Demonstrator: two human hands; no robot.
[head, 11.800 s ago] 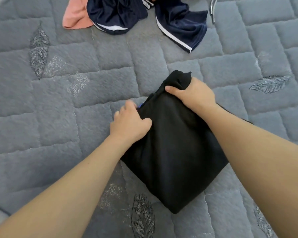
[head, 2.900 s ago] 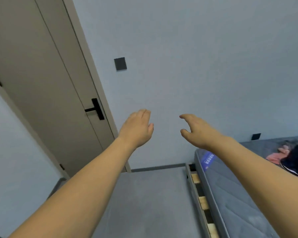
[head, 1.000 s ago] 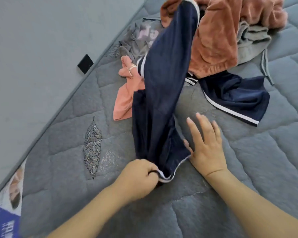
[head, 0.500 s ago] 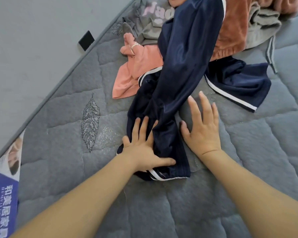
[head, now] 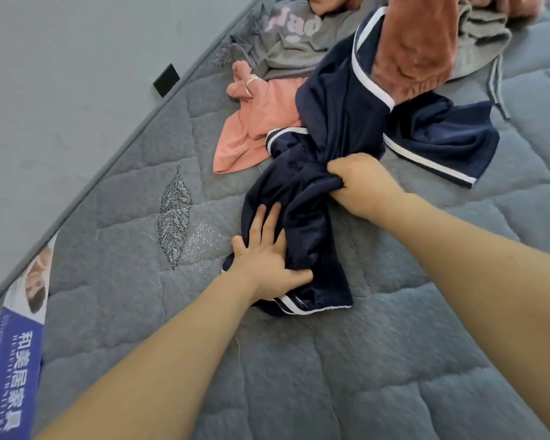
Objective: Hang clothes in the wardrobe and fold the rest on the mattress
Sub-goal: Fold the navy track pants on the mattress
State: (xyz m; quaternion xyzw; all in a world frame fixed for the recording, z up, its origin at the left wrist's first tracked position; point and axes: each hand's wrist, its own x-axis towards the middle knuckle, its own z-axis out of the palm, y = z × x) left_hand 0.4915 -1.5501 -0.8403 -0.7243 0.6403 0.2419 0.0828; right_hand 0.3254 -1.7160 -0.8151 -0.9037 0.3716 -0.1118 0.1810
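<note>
A navy garment with white stripes (head: pixel 311 198) lies bunched on the grey quilted mattress (head: pixel 346 369), stretching from the clothes pile toward me. My left hand (head: pixel 264 252) lies flat with straight fingers on its near end, pressing it down. My right hand (head: pixel 361 181) grips a gathered fold in the garment's middle. Its far end runs under a rust fleece piece (head: pixel 416 46).
The pile at the top holds a pink garment (head: pixel 258 122), a grey sweatshirt with pink letters (head: pixel 292 36), another navy striped piece (head: pixel 442 138) and a grey item with drawstrings (head: pixel 480 49). A grey wall with a black socket (head: pixel 166 80) borders the mattress on the left.
My right hand left the mattress beside the garment and now grips its middle. The left hand stays flat on the near end, and the cloth has bunched up more.
</note>
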